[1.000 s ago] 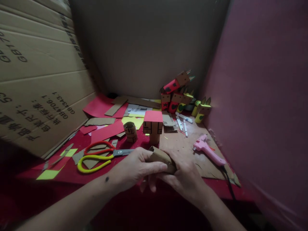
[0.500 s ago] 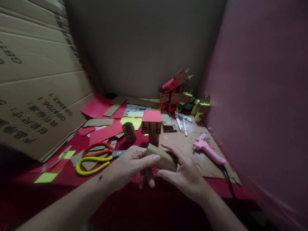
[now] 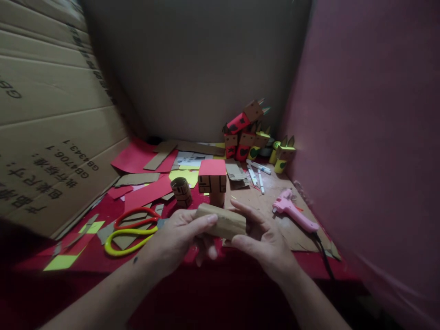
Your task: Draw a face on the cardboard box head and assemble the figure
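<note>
just in front of the red-topped piece (image 3: 212, 176), the left hand (image 3: 177, 236) and right hand (image 3: 271, 243) hold a cardboard tube (image 3: 226, 222), visible side plain; beside that piece, the short tube (image 3: 182, 192) wears black lines!

Single head-worn view from close above the hands (image 3: 178, 231), facing forward and down
</note>
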A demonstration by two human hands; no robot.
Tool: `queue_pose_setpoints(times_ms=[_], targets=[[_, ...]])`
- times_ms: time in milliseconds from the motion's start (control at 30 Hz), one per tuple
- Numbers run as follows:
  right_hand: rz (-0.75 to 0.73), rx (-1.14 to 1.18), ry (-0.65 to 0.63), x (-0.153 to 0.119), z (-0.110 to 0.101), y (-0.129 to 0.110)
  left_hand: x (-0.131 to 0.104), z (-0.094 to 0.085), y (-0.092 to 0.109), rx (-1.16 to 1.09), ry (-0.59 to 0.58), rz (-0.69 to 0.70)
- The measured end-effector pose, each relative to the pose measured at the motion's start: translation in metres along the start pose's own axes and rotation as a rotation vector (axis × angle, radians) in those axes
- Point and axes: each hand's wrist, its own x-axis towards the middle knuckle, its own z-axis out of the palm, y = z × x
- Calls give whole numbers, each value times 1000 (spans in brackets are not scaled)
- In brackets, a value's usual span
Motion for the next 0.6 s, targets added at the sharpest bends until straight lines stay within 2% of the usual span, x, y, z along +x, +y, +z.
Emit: queue_pose_setpoints(times_ms=[100, 333, 500, 600], targets=[[-34, -71, -10, -1, 3, 2, 2, -2, 2, -159, -41, -33], [-117, -224, 125, 1, 21, -1, 3, -8, 0, -361, -37, -111], [-189, -339, 159, 2, 29, -6, -2, -14, -1, -287, 11, -91], [-177, -323, 154, 4, 29, -5, -9, -19, 2, -151, 114, -24]])
